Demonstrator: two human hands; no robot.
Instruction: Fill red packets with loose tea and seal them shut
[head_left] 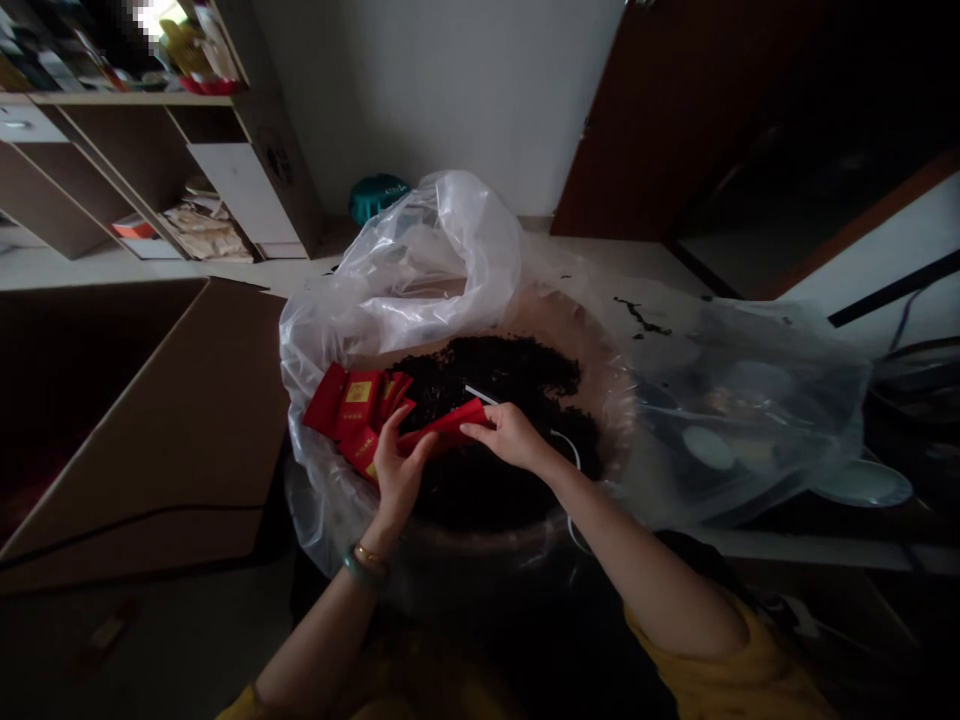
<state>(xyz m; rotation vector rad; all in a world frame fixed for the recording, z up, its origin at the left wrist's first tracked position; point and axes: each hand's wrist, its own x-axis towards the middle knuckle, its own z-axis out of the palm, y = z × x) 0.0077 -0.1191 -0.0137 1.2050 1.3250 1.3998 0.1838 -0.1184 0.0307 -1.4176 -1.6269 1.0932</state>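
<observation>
My right hand pinches the right end of a red packet between thumb and fingers. At the packet's other end, my left hand has its thumb and fingers around it. Both hands are above a heap of dark, loose, crumbly material, perhaps tea leaves, in a round container lined with clear plastic. Several more red packets with yellow labels lie on the left side of the heap, beside my left hand. A thin white stick shows just behind the held packet.
Left of the container stands an open cardboard box. A white cord hangs over the container's near right side. Plastic sheeting spreads to the right. Behind are a shelf unit, a teal bundle and a brown door.
</observation>
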